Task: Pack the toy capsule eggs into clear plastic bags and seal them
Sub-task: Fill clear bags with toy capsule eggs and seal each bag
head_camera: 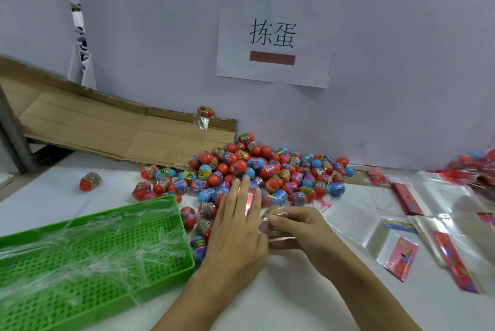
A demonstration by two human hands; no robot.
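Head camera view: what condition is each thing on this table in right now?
Egg pile: loose, unbagged.
Clear bag: held between both hands.
Left hand: fingers straight, flat on bag.
Right hand: pinching bag.
Green tray: holding plastic strips.
Lone egg: apart, lying sideways.

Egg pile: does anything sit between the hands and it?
Nothing visible does. The left hand lies flat with straight fingers at the near edge of the egg pile; the right hand pinches a clear plastic bag just before it.
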